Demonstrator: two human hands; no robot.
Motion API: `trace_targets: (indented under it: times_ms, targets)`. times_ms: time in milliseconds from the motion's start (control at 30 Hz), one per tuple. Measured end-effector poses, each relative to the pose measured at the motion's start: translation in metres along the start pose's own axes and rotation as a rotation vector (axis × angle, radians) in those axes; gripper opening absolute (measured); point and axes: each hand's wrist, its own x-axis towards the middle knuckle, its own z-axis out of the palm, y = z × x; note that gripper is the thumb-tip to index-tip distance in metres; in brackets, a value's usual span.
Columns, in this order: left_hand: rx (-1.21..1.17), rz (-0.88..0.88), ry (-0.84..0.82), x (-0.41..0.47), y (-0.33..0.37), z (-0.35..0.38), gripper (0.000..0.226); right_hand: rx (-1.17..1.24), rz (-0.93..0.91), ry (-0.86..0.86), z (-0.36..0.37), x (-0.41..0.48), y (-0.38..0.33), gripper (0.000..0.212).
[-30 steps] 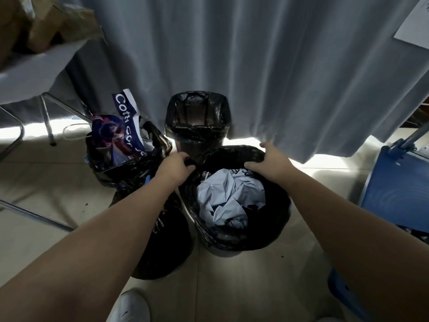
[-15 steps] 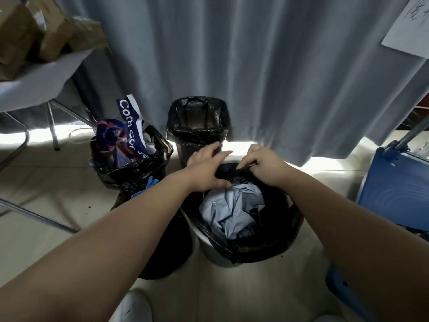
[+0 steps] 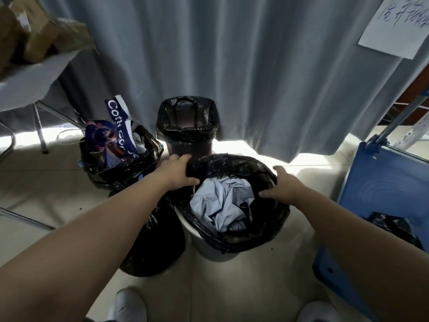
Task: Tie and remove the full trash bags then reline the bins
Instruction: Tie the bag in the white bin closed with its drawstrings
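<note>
At our feet two white shoes [image 3: 126,305] stand on the pale floor. Just past them sits the white bin [image 3: 209,251], lined with a black trash bag [image 3: 243,233] that holds crumpled pale blue material [image 3: 220,201]. Our left hand [image 3: 177,174] grips a bunched piece of the bag's rim at its far left side, fingers [image 3: 183,159] curled over it. Our right hand [image 3: 286,185] pinches the rim on the right, thumb inside and the other fingers outside. Just beside the bin on the left we see a full dark bag [image 3: 148,240] with blue printed packaging [image 3: 116,126] sticking out of its top. Further back a small lined bin [image 3: 188,126] stands against the grey curtain [image 3: 232,66], which carries a handwritten paper note [image 3: 394,26] at upper right. We see a blue plastic object [image 3: 383,182] at our right and a desk [image 3: 27,84] with cardboard boxes [image 3: 41,36] at far left
</note>
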Motion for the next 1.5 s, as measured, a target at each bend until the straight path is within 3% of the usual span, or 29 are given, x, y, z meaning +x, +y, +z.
trace_targets:
  times_ms: [100,200,300,433,567,633,700,767,833,933,1000,1067,1133,1200,1267,1300,1367,1433,1500]
  targets:
    - [-0.103,-0.033,0.122,-0.001,-0.007,0.008,0.035,-0.143,-0.072,0.072,0.007,0.000,0.004,0.036]
    - [-0.263,0.003,0.299,-0.006,-0.004,0.001,0.014,-0.173,-0.132,0.208,0.009,0.004,0.002,0.014]
    - [-0.506,0.050,0.425,-0.007,-0.007,-0.004,0.023,-0.131,-0.106,0.295,0.006,0.010,0.002,0.014]
    - [-0.730,0.031,0.531,-0.014,-0.003,-0.016,0.018,-0.035,-0.084,0.328,0.001,0.015,-0.007,0.014]
    - [-0.766,-0.073,0.130,-0.021,0.007,-0.013,0.037,0.132,-0.147,0.383,-0.001,0.017,-0.029,0.008]
    - [-0.624,-0.134,0.050,-0.016,0.002,-0.002,0.037,0.157,-0.228,0.384,0.001,0.015,-0.038,0.011]
    - [-0.450,-0.124,0.229,-0.012,0.002,0.002,0.023,0.162,-0.278,0.397,0.004,0.015,-0.041,0.012]
    - [-0.477,-0.070,0.476,-0.013,0.004,0.000,0.017,0.179,-0.283,0.463,0.004,0.015,-0.037,0.011]
    - [-0.536,0.008,0.532,-0.016,0.003,-0.003,0.020,0.174,-0.267,0.512,0.000,0.014,-0.028,0.015]
    - [-0.555,0.013,0.426,-0.018,-0.004,-0.001,0.018,0.339,-0.187,0.423,-0.004,0.007,-0.015,0.020]
    - [-0.573,-0.100,0.330,-0.023,-0.009,-0.001,0.028,0.673,-0.076,0.323,-0.007,-0.001,-0.014,0.026]
    - [-0.562,-0.219,0.138,-0.033,-0.012,0.001,0.038,0.847,0.002,0.241,-0.008,-0.010,-0.012,0.026]
    - [-0.518,-0.297,-0.079,-0.047,-0.010,0.001,0.015,0.766,0.055,0.134,-0.007,-0.017,-0.008,0.021]
    - [-0.557,-0.369,-0.156,-0.056,-0.007,-0.002,0.017,0.383,0.086,0.015,-0.005,-0.022,-0.004,0.013]
    - [-0.625,-0.313,-0.017,-0.056,-0.005,-0.011,0.022,0.023,0.027,0.042,-0.009,-0.023,-0.008,0.008]
    - [-0.645,-0.269,0.088,-0.053,-0.004,-0.018,0.023,-0.030,-0.006,0.113,-0.014,-0.024,-0.013,0.006]
    - [-0.683,-0.212,0.265,-0.050,0.002,-0.033,0.026,-0.003,-0.035,0.242,-0.029,-0.026,-0.027,0.013]
    - [-0.712,-0.193,0.355,-0.046,0.004,-0.046,0.031,0.182,-0.009,0.283,-0.042,-0.026,-0.035,0.024]
    - [-0.683,-0.178,0.280,-0.045,0.005,-0.058,0.032,0.273,0.017,0.270,-0.050,-0.025,-0.035,0.027]
